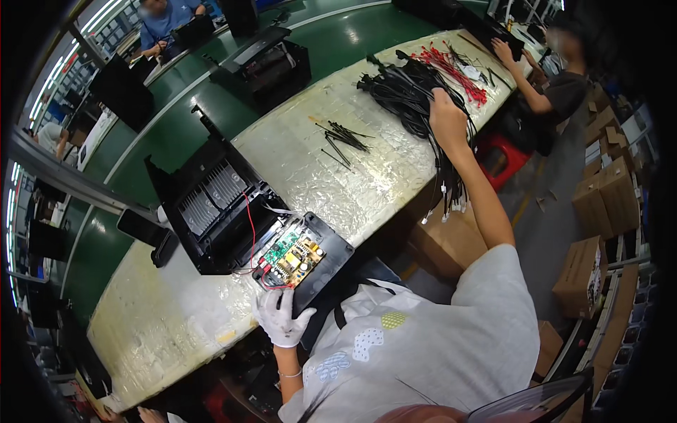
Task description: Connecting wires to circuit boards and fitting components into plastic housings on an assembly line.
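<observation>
An opened black device housing (211, 204) lies on the foil-covered bench (317, 176), with a green and yellow circuit board (293, 255) on its hinged panel. A red wire (251, 225) runs from the board into the housing. My left hand (281, 317), in a white glove, grips the near edge of that panel just below the board. My right hand (447, 116) is stretched far across the bench and closed on a pile of black cables (405, 92). Some of these cables hang over the bench edge below my forearm.
Black cable ties (342, 137) lie mid-bench, and red wires (451, 63) lie beyond the cables. Another person (560, 84) works at the far right end, near a red stool (502, 156). A green conveyor (176, 134) carries another black device (271, 63). Cardboard boxes (599, 201) stand at the right.
</observation>
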A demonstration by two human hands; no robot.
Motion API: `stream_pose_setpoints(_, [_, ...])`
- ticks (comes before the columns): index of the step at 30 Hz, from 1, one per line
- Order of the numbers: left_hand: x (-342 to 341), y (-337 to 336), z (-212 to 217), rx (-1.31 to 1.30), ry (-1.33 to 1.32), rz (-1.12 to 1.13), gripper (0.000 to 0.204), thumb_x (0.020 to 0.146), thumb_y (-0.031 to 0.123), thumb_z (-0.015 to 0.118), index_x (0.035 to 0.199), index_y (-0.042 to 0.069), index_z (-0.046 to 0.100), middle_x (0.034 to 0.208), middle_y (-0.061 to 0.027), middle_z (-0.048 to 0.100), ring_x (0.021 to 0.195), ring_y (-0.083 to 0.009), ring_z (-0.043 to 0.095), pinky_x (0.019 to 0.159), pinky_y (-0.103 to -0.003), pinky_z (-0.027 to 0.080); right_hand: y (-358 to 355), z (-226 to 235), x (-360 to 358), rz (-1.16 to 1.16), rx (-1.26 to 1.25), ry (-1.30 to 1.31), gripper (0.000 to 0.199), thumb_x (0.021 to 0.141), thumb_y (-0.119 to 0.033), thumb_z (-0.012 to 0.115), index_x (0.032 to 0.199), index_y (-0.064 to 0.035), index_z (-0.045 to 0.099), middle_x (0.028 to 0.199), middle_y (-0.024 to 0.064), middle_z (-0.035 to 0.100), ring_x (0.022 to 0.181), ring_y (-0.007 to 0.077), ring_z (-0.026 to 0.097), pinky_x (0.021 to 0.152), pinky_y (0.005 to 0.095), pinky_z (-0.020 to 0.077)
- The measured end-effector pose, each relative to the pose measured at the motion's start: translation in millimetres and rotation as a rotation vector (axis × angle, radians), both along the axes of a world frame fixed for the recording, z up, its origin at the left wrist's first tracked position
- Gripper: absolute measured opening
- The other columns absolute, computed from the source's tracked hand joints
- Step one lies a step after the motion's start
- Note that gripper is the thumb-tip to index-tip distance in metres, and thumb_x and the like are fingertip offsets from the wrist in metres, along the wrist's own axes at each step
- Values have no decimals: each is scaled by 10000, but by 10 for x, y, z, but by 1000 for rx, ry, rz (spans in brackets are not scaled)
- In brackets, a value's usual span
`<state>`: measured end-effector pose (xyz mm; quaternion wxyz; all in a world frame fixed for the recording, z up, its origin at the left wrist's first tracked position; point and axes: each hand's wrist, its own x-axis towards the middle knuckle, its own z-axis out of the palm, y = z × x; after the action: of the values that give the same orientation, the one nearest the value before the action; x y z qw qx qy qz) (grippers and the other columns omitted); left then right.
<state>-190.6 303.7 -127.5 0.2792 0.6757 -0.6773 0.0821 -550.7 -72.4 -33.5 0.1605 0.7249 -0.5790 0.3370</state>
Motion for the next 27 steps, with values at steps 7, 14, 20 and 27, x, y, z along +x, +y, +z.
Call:
stream_pose_setpoints(7, [-339, -442, 603, -50, 626, -134, 608, 679, 41, 534, 1283, -12, 507, 1238, -174, 544, 1095, -339, 522, 1010, -419, 382, 1544, 698, 985, 751, 31, -274, 333, 835, 85, 566, 1159, 34, 507, 883, 239, 630, 708, 402, 654, 629, 405, 513])
stream_pose_setpoints(14, [-567, -1257, 1398, -486, 1561, -573, 326, 1054, 313, 411, 1167, 8, 426, 1013, -201, 669, 1081, -340, 636, 1007, -434, 473, 2024, 510, 1595, 1261, 685, -591, 489, 937, -157, 585, 1349, 43, 414, 1078, 195, 641, 1028, 269, 625, 883, 358, 478])
stream_pose_setpoints(20, [0, -1451, 1961, -844, 1606, -606, 331, 1049, 294, 431, 1145, -20, 467, 928, -125, 607, 919, -272, 627, 937, -456, 534, 1631, -139, 1649, 1511, 1357, -654, 549, 1070, -374, 306, 1341, 79, 456, 1269, 210, 605, 1182, 251, 582, 1010, 371, 435])
stream_pose_setpoints(27, [429, -1732, 2193, -1084, 1672, -497, 227, 1051, 249, 426, 1052, 29, 483, 813, -88, 587, 819, -261, 621, 846, -485, 566, 1768, -369, 1782, 1505, 1548, -794, 426, 1066, -255, 366, 1312, 61, 508, 1269, 142, 619, 1126, 180, 605, 972, 289, 444])
